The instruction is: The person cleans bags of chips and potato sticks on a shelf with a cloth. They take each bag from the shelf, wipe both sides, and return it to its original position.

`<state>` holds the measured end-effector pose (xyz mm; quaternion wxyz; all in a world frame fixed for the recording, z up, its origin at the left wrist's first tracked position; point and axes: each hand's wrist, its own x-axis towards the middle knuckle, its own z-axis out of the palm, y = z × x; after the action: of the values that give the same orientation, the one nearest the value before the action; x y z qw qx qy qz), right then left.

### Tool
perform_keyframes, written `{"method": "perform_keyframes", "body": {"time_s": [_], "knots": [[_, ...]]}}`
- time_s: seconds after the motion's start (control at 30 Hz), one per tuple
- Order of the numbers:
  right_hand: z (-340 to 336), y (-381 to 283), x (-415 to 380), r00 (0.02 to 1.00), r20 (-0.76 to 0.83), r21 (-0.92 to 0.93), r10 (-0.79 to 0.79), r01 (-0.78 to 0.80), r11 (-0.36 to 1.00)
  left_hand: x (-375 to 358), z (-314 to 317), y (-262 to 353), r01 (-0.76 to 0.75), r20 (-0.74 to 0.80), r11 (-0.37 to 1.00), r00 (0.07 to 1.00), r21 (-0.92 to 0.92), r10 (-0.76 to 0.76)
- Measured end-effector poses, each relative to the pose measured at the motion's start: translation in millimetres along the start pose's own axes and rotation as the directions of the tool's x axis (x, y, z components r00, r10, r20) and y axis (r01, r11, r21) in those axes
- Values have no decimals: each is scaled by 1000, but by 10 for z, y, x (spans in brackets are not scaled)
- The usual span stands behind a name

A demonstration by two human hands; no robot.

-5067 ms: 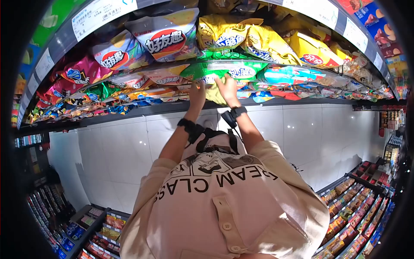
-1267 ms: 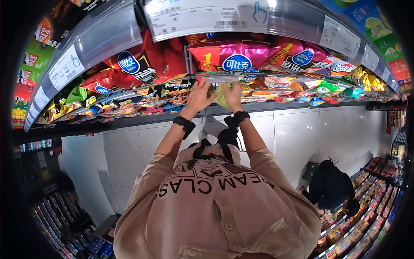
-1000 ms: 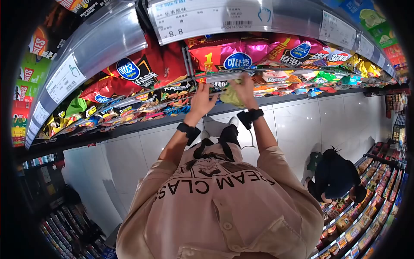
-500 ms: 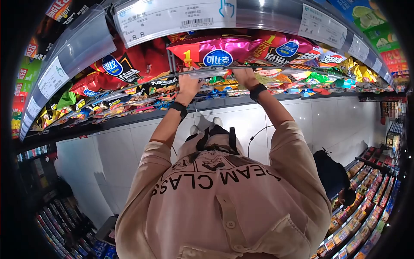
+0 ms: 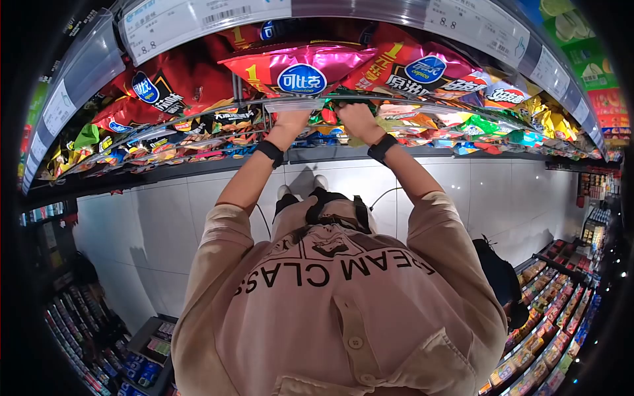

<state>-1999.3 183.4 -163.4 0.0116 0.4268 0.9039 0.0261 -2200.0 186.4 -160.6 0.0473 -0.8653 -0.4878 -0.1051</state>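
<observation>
My left hand (image 5: 292, 120) reaches into the shelf front, just below a magenta and red chip bag (image 5: 323, 63) with a blue oval logo. A clear strip along the shelf edge (image 5: 294, 104) covers its fingers, so their grip is hidden. To its right, my right hand (image 5: 358, 121) is closed with curled fingers at the lower row, beside green and red packets (image 5: 328, 115). Whatever it holds, if anything, I cannot make out. Another red and purple chip bag (image 5: 422, 69) lies above and to the right of this hand.
A price-label rail (image 5: 317, 13) curves above the bags. Dark red chip bags (image 5: 168, 86) fill the left side, and yellow bags (image 5: 555, 119) the right. Below is a tiled floor (image 5: 436, 178). A person in dark clothes (image 5: 498, 277) is behind at right, near stocked shelves (image 5: 548, 317).
The view has shifted, with the shelf bags now further left. My right hand has moved left, closer to my left hand, and its fingers are now curled.
</observation>
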Motion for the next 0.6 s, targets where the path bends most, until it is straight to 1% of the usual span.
{"method": "perform_keyframes", "body": {"time_s": [0.03,0.07,0.1,0.13,0.17,0.2,0.23,0.3,0.33,0.37,0.4,0.43,0.47,0.5,0.53,0.57,0.6], "knots": [[-22,37,12,997,79,61,27,-32,998,2,18,17,1,1,1000,1000,-1,-1],[-48,65,13,986,159,120,47,-67,991,-5,34,25,26,96,1000,995,14,-27],[-125,115,12,986,157,117,46,-65,991,18,71,-1,46,187,998,981,33,-52],[-226,170,-3,987,157,293,47,-92,952,-10,229,-115,-55,-41,998,998,18,56],[-321,208,-17,986,157,461,46,-115,880,-64,387,-199,-55,-40,998,998,19,55],[-402,241,-19,976,198,498,90,-179,849,-69,338,-217,-54,-69,998,996,-13,53],[-389,277,-16,976,198,498,91,-180,848,-61,297,-211,-55,-98,997,994,-45,51],[-354,323,15,966,210,463,148,-232,855,-75,156,-99,-18,-68,1000,998,-15,17],[-398,310,17,964,187,472,187,-255,844,-48,39,-40,37,12,996,999,75,-38],[-388,314,60,967,180,474,178,-244,846,-45,-35,-10,86,86,982,991,167,-102],[-345,318,84,960,172,364,221,-270,891,-74,-49,-4,49,18,968,998,245,-55],[-264,328,86,951,161,249,264,-298,921,-116,-76,14,53,20,968,998,247,-60],[-90,346,95,966,5,166,258,-255,953,-148,-107,14,12,-31,966,1000,257,-4],[93,394,114,967,1,167,254,-250,954,-162,-133,3,-29,-81,962,995,272,53],[215,437,123,948,-226,158,224,-191,969,-116,-155,81,28,56,952,997,306,-47],[331,484,139,878,-442,138,182,-133,981,-119,-181,181,37,55,950,997,310,-57],[297,484,151,836,-504,232,218,-113,966,-102,-386,344,67,166,988,982,139,-90]]}}
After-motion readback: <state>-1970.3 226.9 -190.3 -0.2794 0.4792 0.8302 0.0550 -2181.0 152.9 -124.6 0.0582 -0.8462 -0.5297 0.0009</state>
